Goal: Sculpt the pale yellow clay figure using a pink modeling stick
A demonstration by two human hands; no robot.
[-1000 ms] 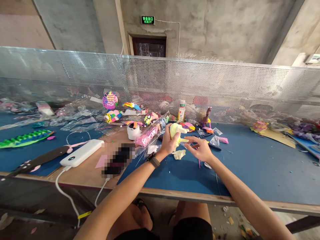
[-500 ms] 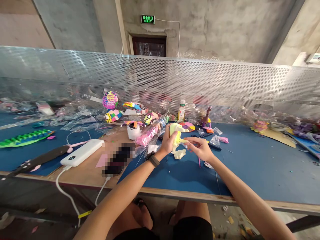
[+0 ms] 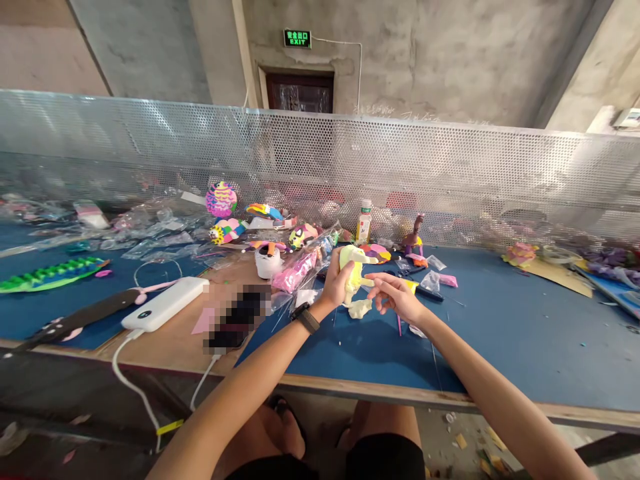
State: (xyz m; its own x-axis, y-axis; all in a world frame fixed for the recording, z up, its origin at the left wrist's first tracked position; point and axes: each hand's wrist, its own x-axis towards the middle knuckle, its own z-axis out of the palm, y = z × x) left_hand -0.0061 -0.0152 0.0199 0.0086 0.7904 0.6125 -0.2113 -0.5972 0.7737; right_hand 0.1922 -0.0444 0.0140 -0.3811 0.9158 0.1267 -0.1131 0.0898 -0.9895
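Note:
My left hand [image 3: 335,283] is wrapped around a pale yellow clay figure [image 3: 353,265], holding it just above the blue table [image 3: 500,333]. A dark watch sits on that wrist. My right hand [image 3: 397,297] is right beside the figure, its fingers bent and pinched toward the figure's lower side; what they hold, if anything, is too small to make out. A cream clay lump [image 3: 360,308] lies on the table just under both hands.
A white power bank [image 3: 165,303] with cables and a blurred phone [image 3: 240,317] lie to the left. Colourful clay models [image 3: 225,213], plastic bags, a small bottle [image 3: 364,223] and a purple figure [image 3: 414,237] stand along the perforated metal screen [image 3: 450,173]. A green serrated piece [image 3: 50,275] lies far left.
My right hand closed from spread fingers to a pinch at the figure's side and moved slightly left. The left hand kept its grip on the figure.

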